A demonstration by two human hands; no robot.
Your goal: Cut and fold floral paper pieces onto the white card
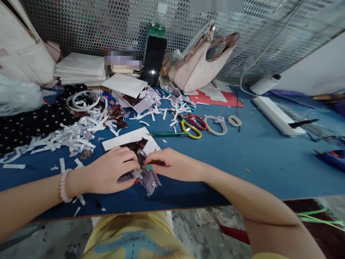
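Near the table's front edge, my left hand (114,169) and my right hand (175,164) come together over a piece of purple-grey fabric with white flowers (151,180). Both hands have fingers pinched on this fabric; its middle is partly hidden by them. Beneath and behind it lies a white card (115,139) with a dark, red-patterned fabric piece (138,144) on it. Just beyond the card rest scissors with red and yellow handles (192,133) and a thin green stick (168,135).
White paper strips and scraps (72,136) cover the left side. Tape rolls (216,126) sit right of the scissors. Behind stand a phone (154,59), a pink handbag (196,73) and stacked white cards (81,66). A white power strip (277,116) lies at right.
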